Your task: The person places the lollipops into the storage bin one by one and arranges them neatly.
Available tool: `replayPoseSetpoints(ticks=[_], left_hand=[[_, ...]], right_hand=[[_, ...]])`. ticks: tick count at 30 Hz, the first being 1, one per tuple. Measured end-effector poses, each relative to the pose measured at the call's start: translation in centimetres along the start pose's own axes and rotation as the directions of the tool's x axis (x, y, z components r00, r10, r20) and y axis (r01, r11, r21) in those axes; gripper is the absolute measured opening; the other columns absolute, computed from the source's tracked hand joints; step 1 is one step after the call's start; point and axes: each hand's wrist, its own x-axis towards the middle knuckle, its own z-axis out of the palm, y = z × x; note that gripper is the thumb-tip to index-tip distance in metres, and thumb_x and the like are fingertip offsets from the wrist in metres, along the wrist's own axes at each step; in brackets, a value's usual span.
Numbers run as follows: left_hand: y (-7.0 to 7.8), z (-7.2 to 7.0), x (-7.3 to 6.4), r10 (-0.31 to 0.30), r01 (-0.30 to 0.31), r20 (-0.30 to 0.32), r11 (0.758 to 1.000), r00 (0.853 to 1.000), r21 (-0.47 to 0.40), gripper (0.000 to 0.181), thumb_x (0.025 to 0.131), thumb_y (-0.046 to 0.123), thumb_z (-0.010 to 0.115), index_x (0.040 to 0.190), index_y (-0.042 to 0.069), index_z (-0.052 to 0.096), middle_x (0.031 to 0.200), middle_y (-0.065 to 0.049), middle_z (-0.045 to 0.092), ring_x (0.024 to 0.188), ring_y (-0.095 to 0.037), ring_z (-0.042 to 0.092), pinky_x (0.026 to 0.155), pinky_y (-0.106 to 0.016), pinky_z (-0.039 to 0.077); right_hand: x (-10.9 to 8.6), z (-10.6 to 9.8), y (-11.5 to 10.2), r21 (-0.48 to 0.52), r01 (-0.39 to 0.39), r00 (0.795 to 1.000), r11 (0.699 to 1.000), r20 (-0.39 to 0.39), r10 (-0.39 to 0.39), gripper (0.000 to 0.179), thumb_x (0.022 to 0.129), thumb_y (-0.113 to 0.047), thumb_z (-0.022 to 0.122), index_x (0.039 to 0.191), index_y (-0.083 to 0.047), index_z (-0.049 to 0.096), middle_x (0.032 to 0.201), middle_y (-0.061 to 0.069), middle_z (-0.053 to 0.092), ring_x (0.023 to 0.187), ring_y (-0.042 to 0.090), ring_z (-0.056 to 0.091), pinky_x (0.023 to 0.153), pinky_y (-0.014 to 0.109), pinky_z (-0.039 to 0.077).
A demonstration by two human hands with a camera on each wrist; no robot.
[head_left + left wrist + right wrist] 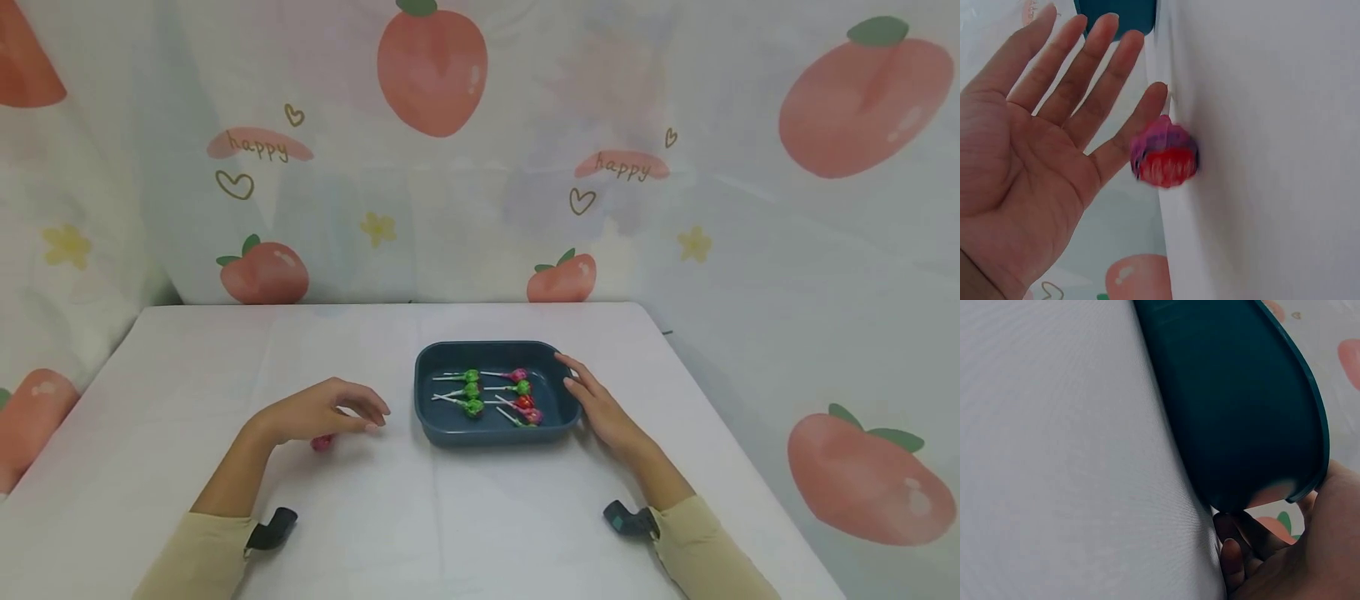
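Note:
A dark blue-green tray holds several lollipops, with green wrappers at the left and green, red and pink ones at the right. My right hand holds the tray's right end. In the right wrist view, fingers curl by the tray's lower edge while the hand also meets the rim. To the left of the tray, my left hand hovers over the table with relaxed, spread fingers and an empty palm. A pink and red lollipop lies on the table beside that hand, partly hidden by it in the head view.
A white cloth covers the table. Behind it and along both sides hangs a curtain printed with peaches, hearts and yellow flowers. Dark wrist devices are strapped at both sleeve cuffs.

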Motion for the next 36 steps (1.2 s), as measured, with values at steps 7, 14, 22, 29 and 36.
replayPoseSetpoints(ticks=[7,14,22,29,36], left_hand=[[-1.0,-1.5,-2.0,-0.061,0.064,-0.044,0.997,0.997,0.047,0.028,0.100,0.023,0.072,0.123,0.008,0.072,0.113,-0.004,0.073,0.109,-0.022,0.066,0.098,-0.041,0.051],[-2.2,-2.6,-4.2,-0.039,0.043,-0.069,0.998,0.997,0.054,0.033,0.092,0.016,0.080,0.122,0.006,0.072,0.111,-0.009,0.071,0.101,-0.025,0.068,0.093,-0.031,0.053],[-2.8,-2.6,-5.7,-0.055,0.061,-0.080,0.996,0.995,0.070,0.038,0.086,0.016,0.087,0.121,0.009,0.073,0.108,-0.002,0.071,0.098,-0.023,0.067,0.092,-0.035,0.054],[-2.8,-2.2,-5.9,-0.044,0.053,-0.100,0.994,0.994,0.095,0.035,0.085,0.013,0.087,0.116,0.009,0.075,0.105,0.002,0.071,0.095,-0.021,0.065,0.087,-0.034,0.055],[-3.1,-1.8,-6.1,-0.065,0.087,-0.142,0.985,0.988,0.151,0.028,0.084,0.014,0.088,0.109,0.011,0.076,0.098,0.004,0.069,0.088,-0.016,0.063,0.082,-0.029,0.054]], right_hand=[[0.8,-0.3,1.7,-0.012,0.004,1.000,1.000,-0.002,-0.004,0.052,0.114,-0.038,0.038,0.164,-0.029,0.029,0.170,0.012,0.020,0.153,0.043,0.015,0.114,0.073,0.007],[0.8,-0.4,1.7,-0.014,-0.011,1.000,1.000,-0.007,0.011,0.051,0.113,-0.042,0.037,0.163,-0.034,0.029,0.170,0.008,0.019,0.154,0.042,0.014,0.113,0.074,0.008],[0.1,-0.3,0.0,0.004,-0.022,1.000,1.000,0.011,0.022,0.051,0.114,-0.032,0.037,0.164,-0.024,0.029,0.170,0.015,0.018,0.153,0.045,0.014,0.114,0.073,0.005],[-0.6,-0.2,-1.4,0.003,-0.012,1.000,1.000,0.003,0.012,0.051,0.114,-0.034,0.037,0.164,-0.025,0.029,0.170,0.013,0.018,0.153,0.045,0.015,0.114,0.073,0.006],[-0.7,0.0,-1.8,-0.004,-0.026,1.000,1.000,0.008,0.026,0.052,0.114,-0.034,0.038,0.164,-0.023,0.029,0.169,0.016,0.018,0.152,0.048,0.013,0.112,0.075,0.006]])
